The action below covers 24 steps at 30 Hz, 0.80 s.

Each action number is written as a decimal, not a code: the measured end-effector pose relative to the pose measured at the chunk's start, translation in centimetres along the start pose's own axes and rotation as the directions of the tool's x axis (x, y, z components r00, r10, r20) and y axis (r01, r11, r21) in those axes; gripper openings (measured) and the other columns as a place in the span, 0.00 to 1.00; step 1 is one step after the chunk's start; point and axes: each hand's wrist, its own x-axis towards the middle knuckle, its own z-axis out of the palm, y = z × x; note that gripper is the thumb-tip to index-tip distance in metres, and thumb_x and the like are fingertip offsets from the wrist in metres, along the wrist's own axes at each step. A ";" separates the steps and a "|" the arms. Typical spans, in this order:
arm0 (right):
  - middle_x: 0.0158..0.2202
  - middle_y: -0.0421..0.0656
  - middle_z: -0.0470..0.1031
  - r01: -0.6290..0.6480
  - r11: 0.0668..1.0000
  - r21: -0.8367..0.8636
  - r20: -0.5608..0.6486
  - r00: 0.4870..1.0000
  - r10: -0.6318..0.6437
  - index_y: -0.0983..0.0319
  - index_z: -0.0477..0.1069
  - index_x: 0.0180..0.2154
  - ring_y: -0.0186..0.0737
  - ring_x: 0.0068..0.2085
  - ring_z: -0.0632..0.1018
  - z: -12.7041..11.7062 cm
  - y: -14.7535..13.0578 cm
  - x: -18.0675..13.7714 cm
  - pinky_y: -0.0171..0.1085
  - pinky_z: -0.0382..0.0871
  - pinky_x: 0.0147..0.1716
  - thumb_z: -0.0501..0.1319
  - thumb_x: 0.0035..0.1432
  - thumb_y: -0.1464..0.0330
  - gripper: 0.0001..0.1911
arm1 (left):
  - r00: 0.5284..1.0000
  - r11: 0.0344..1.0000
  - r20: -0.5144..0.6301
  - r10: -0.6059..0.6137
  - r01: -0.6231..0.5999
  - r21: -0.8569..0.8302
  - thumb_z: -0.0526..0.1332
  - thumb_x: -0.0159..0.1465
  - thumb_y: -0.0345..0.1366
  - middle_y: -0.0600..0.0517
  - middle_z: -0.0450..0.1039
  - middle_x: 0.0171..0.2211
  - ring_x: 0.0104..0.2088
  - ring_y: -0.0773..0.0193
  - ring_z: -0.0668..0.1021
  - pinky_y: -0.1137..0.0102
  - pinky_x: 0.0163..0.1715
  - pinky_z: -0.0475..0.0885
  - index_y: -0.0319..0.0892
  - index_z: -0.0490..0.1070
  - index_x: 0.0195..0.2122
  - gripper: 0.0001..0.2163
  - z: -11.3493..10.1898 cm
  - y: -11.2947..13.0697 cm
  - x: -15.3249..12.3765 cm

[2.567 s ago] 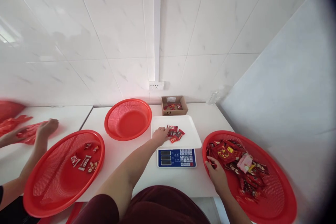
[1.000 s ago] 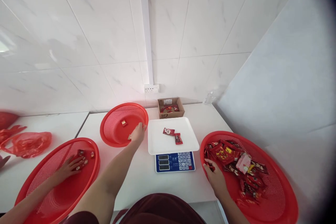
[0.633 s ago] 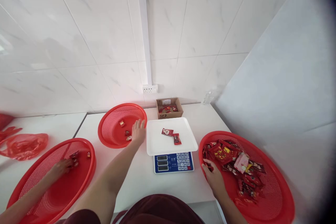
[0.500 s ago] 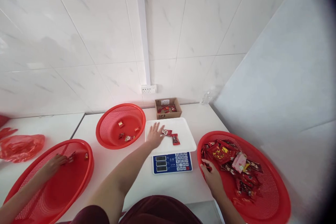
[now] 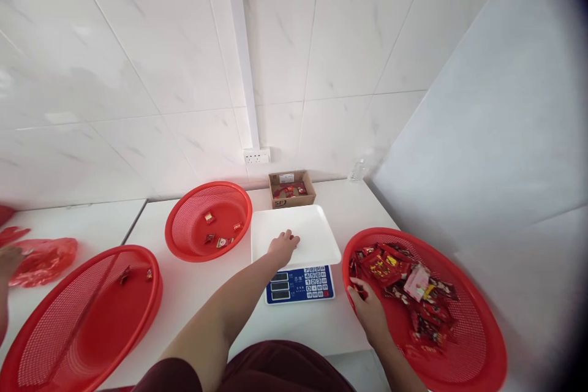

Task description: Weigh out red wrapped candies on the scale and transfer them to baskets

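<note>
My left hand (image 5: 283, 248) is closed over the white pan (image 5: 316, 226) of a digital scale, its fingers curled around red candy packets (image 5: 293, 237) that show only in part. Below the pan is the scale's blue keypad panel (image 5: 301, 285). My right hand (image 5: 369, 306) is at the left side of a red mesh basket (image 5: 489, 324), its thumb and fingers closed on the rim. Inside that basket lies a heap of red wrapped packets (image 5: 388, 266), with one pink packet (image 5: 419, 283) on top.
Behind the scale stands a cardboard box (image 5: 294, 201) with red packets. Two more red baskets, one mid-left (image 5: 184, 211) and one near left (image 5: 154, 294), hold a few candies. A co-worker's hand (image 5: 9, 260) is by a red plastic bag (image 5: 50, 257). A clear bottle (image 5: 358, 170) stands near the wall.
My left hand has closed on the packets that lay on the pan and drawn slightly nearer. My right hand stays at the basket rim. The co-worker's hand has moved from the near-left basket to the bag.
</note>
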 end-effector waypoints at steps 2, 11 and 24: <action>0.42 0.50 0.78 0.005 1.000 0.003 0.004 1.000 -0.005 0.61 0.72 0.37 0.51 0.43 0.76 0.0 0.1 0.1 0.45 0.68 0.43 0.57 0.43 0.54 0.23 | 0.998 0.997 -0.030 -0.063 0.062 -0.037 0.50 0.67 0.36 0.48 0.66 0.49 0.47 0.59 0.72 0.67 0.40 0.69 0.49 0.67 0.47 0.11 -0.2 -0.7 -0.4; 0.44 0.50 0.77 -0.034 0.999 -0.017 0.059 0.998 0.035 0.62 0.73 0.39 0.51 0.44 0.76 -0.4 0.4 0.4 0.44 0.67 0.45 0.57 0.43 0.53 0.24 | 0.825 0.866 -0.266 -0.500 0.469 -0.173 0.47 0.68 0.41 0.39 0.60 0.56 0.53 0.52 0.70 0.62 0.45 0.68 0.44 0.56 0.59 0.19 -5.4 -9.4 -4.0; 0.48 0.50 0.75 -0.055 0.965 0.258 0.215 0.977 -0.002 0.61 0.69 0.48 0.50 0.48 0.76 1.5 -5.3 0.1 0.44 0.71 0.47 0.60 0.48 0.51 0.29 | 0.688 0.717 -0.208 -0.695 0.686 -0.127 0.44 0.68 0.42 0.47 0.61 0.62 0.64 0.49 0.57 0.45 0.60 0.48 0.50 0.64 0.57 0.20 -1.2 -11.5 -10.8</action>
